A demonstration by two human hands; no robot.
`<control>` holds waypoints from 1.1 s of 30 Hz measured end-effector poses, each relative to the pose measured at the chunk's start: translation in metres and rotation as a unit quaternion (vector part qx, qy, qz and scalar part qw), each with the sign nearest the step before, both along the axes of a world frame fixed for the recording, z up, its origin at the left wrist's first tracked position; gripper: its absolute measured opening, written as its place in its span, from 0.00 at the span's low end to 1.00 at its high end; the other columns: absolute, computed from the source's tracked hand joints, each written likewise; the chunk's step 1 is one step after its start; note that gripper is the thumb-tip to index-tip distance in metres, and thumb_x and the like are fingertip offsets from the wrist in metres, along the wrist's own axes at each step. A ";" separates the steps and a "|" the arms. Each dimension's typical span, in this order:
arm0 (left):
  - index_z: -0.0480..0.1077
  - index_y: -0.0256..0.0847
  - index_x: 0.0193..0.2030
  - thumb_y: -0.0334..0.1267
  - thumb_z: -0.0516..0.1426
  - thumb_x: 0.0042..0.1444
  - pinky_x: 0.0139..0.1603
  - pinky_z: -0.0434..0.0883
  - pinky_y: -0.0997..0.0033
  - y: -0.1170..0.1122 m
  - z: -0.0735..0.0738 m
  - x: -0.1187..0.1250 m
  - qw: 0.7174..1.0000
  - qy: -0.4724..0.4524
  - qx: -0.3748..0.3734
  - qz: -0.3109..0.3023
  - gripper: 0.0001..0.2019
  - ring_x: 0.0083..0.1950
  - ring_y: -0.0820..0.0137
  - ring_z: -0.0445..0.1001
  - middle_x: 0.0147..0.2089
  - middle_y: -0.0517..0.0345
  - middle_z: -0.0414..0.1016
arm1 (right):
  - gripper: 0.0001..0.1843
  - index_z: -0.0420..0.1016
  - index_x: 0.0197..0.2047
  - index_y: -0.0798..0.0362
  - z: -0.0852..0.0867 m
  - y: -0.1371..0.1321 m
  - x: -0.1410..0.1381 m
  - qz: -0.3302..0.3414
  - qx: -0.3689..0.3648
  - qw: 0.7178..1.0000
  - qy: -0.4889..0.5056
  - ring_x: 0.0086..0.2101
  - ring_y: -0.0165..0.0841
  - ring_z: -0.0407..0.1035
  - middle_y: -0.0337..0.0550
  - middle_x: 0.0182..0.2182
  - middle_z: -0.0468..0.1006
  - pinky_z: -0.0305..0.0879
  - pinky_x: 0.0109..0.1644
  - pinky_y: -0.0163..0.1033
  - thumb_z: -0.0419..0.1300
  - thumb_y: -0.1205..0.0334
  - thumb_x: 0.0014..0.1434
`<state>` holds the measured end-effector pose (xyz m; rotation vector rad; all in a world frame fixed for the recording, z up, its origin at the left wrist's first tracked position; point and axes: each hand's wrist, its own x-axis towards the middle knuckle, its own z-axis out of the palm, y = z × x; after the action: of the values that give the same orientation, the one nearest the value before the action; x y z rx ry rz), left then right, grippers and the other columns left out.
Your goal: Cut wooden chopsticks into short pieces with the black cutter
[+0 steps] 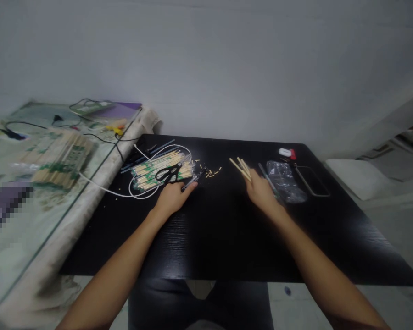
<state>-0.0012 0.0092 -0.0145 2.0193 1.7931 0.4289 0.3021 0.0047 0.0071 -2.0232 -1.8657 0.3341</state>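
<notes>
My right hand (261,190) is closed around several pale wooden chopsticks (240,168), whose ends stick out up and left, above the black table. On the left, my left hand (172,198) is at the near edge of a plastic-wrapped chopstick pack (146,173) with green print. Its fingers curl over a thin grey-and-black thing (190,180) that I cannot make out clearly. Black-handled scissors (170,173) lie on the pack just beyond this hand. Short cut wooden bits (211,174) are scattered to the right of the pack.
A clear plastic bag (285,181), a phone-shaped dark object (312,180) and a white case (285,152) lie at the right. A white cable (103,190) loops around the pack. Another chopstick pack (60,158) rests on the covered surface at left. A wall (206,82) stands behind.
</notes>
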 end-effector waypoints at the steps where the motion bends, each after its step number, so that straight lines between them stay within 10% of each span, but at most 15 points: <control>1: 0.74 0.41 0.29 0.69 0.44 0.65 0.37 0.65 0.64 0.000 0.000 0.000 1.000 0.000 -0.001 0.000 0.35 0.36 0.56 0.78 0.31 0.47 0.79 | 0.10 0.70 0.42 0.50 0.006 0.001 0.001 -0.007 0.061 0.996 0.071 0.32 0.41 0.73 0.45 0.30 0.75 0.63 0.37 0.42 0.52 0.56 0.72; 4: 0.73 0.41 0.29 0.69 0.44 0.65 0.36 0.64 0.64 0.000 -0.001 0.000 1.000 0.003 0.000 -0.001 0.35 0.36 0.56 0.78 0.30 0.47 0.78 | 0.23 0.59 0.29 0.47 0.018 0.007 -0.001 -0.017 0.204 0.924 0.322 0.21 0.31 0.60 0.34 0.20 0.61 0.58 0.27 0.37 0.56 0.41 0.69; 9: 0.73 0.42 0.29 0.70 0.44 0.64 0.35 0.63 0.65 0.000 -0.001 0.000 1.000 0.006 -0.007 -0.001 0.35 0.35 0.57 0.77 0.30 0.48 0.78 | 0.34 0.48 0.23 0.47 0.011 0.013 -0.010 0.022 0.234 0.811 0.535 0.17 0.24 0.45 0.27 0.16 0.48 0.48 0.20 0.34 0.63 0.33 0.61; 33: 0.72 0.42 0.28 0.71 0.45 0.63 0.35 0.63 0.65 0.001 -0.003 -0.001 1.000 0.011 -0.010 -0.008 0.35 0.35 0.57 0.77 0.30 0.48 0.78 | 0.35 0.54 0.22 0.48 -0.016 0.021 -0.015 -0.006 0.144 0.854 0.501 0.17 0.24 0.51 0.29 0.15 0.56 0.54 0.20 0.34 0.66 0.29 0.54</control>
<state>-0.0018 0.0103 -0.0170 2.0305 1.7859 0.3845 0.2867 0.0255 -0.0093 -1.2337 -1.1300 0.8463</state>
